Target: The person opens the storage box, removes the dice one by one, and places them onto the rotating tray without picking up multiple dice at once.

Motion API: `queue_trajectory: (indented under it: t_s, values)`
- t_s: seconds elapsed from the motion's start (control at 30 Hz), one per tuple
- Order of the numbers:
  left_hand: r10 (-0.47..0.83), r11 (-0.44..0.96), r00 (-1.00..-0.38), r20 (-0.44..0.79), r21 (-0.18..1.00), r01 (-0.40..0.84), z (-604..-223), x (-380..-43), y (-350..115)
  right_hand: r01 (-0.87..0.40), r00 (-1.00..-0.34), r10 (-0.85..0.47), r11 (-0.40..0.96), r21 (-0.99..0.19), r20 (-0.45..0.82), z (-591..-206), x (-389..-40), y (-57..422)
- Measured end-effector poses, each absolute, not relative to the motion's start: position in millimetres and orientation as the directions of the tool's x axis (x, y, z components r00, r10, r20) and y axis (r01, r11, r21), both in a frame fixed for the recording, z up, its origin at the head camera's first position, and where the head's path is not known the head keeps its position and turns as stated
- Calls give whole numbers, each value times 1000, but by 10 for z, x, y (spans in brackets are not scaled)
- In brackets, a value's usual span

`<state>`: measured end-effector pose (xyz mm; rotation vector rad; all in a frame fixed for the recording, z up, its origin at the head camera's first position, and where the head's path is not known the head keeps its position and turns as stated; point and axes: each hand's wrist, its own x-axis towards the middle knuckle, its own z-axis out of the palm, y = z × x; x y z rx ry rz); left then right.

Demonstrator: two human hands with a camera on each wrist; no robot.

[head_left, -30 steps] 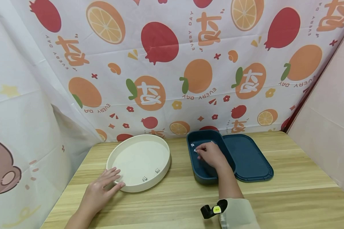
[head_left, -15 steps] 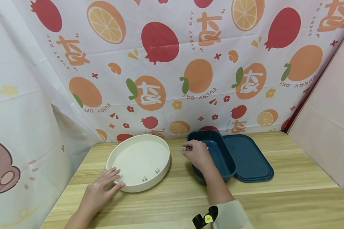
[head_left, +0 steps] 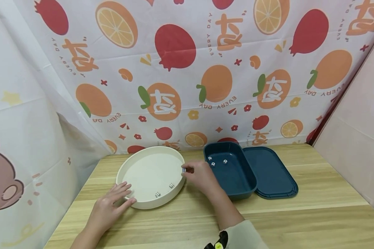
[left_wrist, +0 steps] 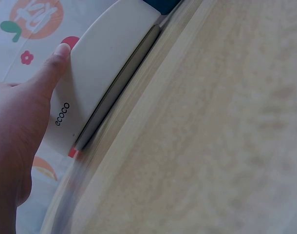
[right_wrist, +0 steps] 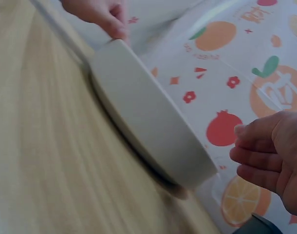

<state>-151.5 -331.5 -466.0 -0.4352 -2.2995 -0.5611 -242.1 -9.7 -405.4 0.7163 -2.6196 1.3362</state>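
In the head view my right hand [head_left: 201, 175] pinches a white die [head_left: 184, 170] with dark pips at the right rim of a round cream tray [head_left: 149, 173]. The right wrist view shows that hand's curled fingers, but the die is hidden there. My left hand [head_left: 109, 207] rests on the tray's near left rim, fingers spread over the edge; its thumb lies along the rim in the left wrist view. Inside the tray, a die [head_left: 157, 194] and another die [head_left: 171, 185] lie near the front wall. Three dice [head_left: 225, 162] sit in the dark blue box [head_left: 233, 181].
Right of the box lies its flat dark blue lid [head_left: 269, 173], partly against the box's side. Everything stands on a wooden table [head_left: 187, 221]. A fruit-printed curtain [head_left: 187, 76] hangs right behind, with pale cloth on both sides.
My right hand has lifted a die out of the blue box and carried it left to the tray's rim. The left hand and the tray have stayed in place.
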Motion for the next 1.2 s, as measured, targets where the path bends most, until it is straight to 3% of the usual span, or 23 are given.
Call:
queue_trajectory:
  t_s: [0.2,0.47,0.8,1.2]
  values:
    - [144,849,-682,717,265,457,-4674,-1517,-3318,-488,-861,-419,516,-704,289,-4134,-2355,-256]
    - [148,849,-679,719,259,459,-4672,-1522,-3315,-604,-781,-542,531,-595,309,-4234,-2280,-390]
    - [142,854,-685,715,261,449,-4684,-1519,-3323,-652,-753,-579,594,-472,312,-4281,-2258,-457]
    - [147,851,-677,721,256,458,-4665,-1515,-3314,-654,-751,-571,577,-489,331,-4278,-2248,-452]
